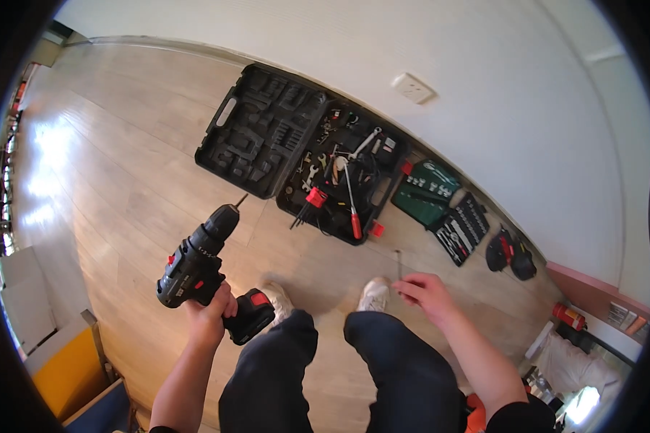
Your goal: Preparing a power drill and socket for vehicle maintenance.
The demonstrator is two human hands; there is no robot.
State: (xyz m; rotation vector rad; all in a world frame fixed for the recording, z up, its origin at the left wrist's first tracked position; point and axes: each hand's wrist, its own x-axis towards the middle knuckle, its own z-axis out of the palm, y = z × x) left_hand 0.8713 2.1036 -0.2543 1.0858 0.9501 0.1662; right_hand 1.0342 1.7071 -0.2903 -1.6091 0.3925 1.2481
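The left hand (211,312) grips a drill (197,261), long axis pointing forward-right; the right hand (426,294) pinches a thin rod (399,265) pointing forward.

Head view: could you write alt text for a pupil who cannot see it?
A person's left hand holds a black cordless drill fitted with a bit; the right hand holds a thin rod too small to identify. Ahead on the plank floor, an open black tool case contains wrenches and a red-handled screwdriver, with a green socket set beside it.
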